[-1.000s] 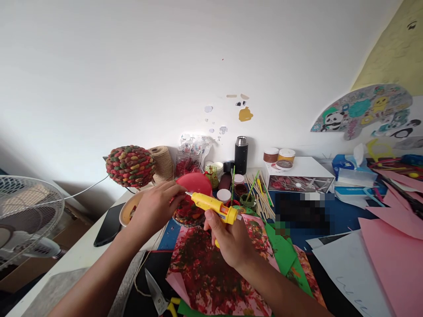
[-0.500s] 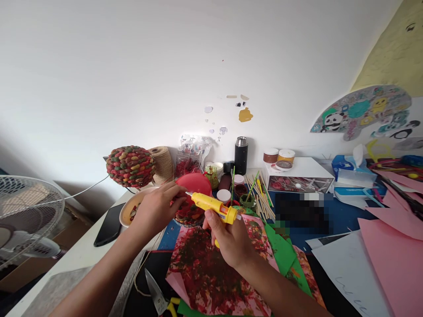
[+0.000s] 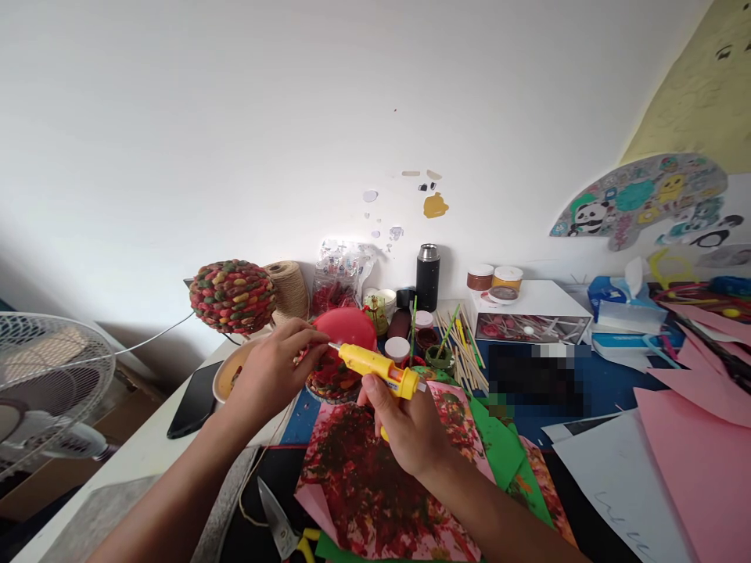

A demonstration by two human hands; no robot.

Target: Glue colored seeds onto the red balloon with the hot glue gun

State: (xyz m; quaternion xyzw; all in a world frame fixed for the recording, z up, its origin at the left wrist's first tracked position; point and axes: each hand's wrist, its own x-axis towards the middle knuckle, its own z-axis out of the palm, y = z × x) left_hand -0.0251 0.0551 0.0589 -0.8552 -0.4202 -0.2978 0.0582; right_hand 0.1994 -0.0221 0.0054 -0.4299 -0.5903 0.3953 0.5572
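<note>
My right hand (image 3: 414, 434) is wrapped round a yellow glue gun (image 3: 371, 363), its nozzle pointing left. At the nozzle tip, the fingers of my left hand (image 3: 280, 363) are pinched together; whatever they hold is too small or hidden to name. Just behind both hands sits a red balloon-like round form (image 3: 353, 328), its lower part covered with dark red, green and brown pieces (image 3: 334, 383). A shallow bowl (image 3: 226, 369) with small pieces in it is partly hidden by my left hand.
A finished-looking ball of coloured pieces (image 3: 233, 295) stands back left by a twine spool (image 3: 287, 288). Scissors (image 3: 277, 520) lie in front, beside paint-smeared paper (image 3: 381, 485). Paint jars (image 3: 397, 349), wooden sticks (image 3: 466, 352) and a black flask (image 3: 428, 277) stand behind. A fan (image 3: 52, 391) is left.
My left hand has shifted slightly, its fingertips staying by the nozzle. The glue gun has moved a touch left; otherwise the scene looks the same.
</note>
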